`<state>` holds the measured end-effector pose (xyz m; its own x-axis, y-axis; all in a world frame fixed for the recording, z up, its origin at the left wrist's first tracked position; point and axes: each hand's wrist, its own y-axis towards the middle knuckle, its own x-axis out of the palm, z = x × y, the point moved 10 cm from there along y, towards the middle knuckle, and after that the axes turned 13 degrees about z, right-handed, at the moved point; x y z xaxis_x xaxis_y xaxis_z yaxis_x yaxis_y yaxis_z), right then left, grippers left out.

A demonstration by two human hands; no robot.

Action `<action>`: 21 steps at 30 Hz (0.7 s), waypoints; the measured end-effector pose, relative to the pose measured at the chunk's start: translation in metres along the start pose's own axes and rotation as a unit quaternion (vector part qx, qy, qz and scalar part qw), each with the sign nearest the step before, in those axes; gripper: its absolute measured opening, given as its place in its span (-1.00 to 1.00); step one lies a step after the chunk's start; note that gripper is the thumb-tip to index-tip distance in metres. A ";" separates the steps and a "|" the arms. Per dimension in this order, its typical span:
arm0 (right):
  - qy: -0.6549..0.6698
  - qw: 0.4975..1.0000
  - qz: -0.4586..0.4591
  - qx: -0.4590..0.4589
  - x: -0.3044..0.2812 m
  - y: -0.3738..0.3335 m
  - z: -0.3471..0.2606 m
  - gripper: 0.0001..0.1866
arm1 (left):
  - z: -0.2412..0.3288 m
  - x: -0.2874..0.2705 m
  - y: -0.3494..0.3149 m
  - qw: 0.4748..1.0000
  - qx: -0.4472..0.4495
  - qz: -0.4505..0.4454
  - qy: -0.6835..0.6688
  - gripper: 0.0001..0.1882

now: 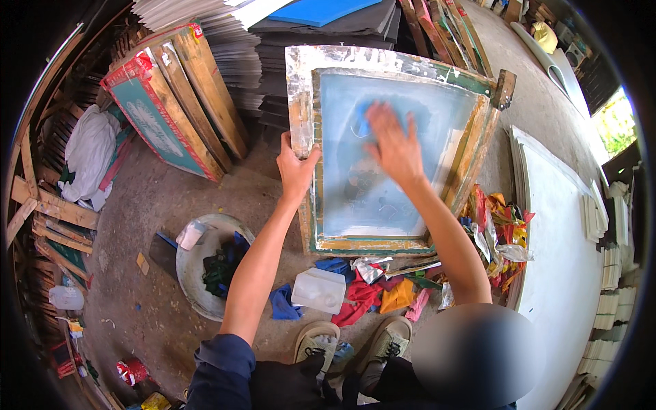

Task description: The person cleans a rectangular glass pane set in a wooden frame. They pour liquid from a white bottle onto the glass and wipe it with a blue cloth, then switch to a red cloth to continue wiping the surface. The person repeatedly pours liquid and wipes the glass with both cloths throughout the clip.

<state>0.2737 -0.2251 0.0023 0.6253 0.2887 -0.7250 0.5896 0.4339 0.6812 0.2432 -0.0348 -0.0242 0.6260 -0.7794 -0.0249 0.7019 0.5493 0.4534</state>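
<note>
A wooden-framed printing screen (383, 164) with pale blue mesh and a paint-stained, worn frame stands tilted up in front of me. My left hand (296, 169) is closed around the left side of the frame, with the thumb on its front. On the upper part of the mesh, my right hand (393, 143), smeared by motion, presses a blue rag (362, 121) flat. Most of the rag is hidden under the fingers. Below the rag, a faint darker pattern shows in the mesh.
Several wooden-framed screens (164, 102) lean at the left. Near my left forearm stands a round tub (188, 273) holding dark cloth. Coloured rags (362, 297) and a cut plastic jug (319, 290) lie by my shoes. Large white sheets (557, 260) are stacked right; black sheets (321, 34) rise behind.
</note>
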 end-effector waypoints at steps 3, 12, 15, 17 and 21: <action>0.036 0.987 0.140 0.075 -0.022 0.011 0.011 -0.32 | -0.001 0.004 -0.004 1.000 -0.007 -0.002 0.006 -0.66; 0.048 0.949 -0.070 -0.304 0.051 -0.155 -0.084 -0.19 | -0.003 0.011 -0.004 0.999 -0.039 -0.021 0.007 -0.67; 0.038 0.994 -0.036 -0.094 0.021 -0.043 -0.035 -0.26 | -0.006 0.005 0.001 0.999 -0.034 -0.020 0.033 -0.67; 0.019 0.999 0.016 -0.028 0.007 -0.017 -0.018 -0.26 | -0.006 0.008 -0.001 0.999 -0.039 -0.017 0.027 -0.66; 0.071 0.991 -0.104 -0.035 0.047 -0.065 -0.061 -0.25 | -0.008 0.002 0.003 0.999 -0.020 -0.004 0.030 -0.66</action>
<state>0.2341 -0.1877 -0.0823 0.4128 0.3029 -0.8590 0.6572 0.5539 0.5112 0.2493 -0.0325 -0.0296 0.6390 -0.7647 -0.0831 0.7190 0.5554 0.4179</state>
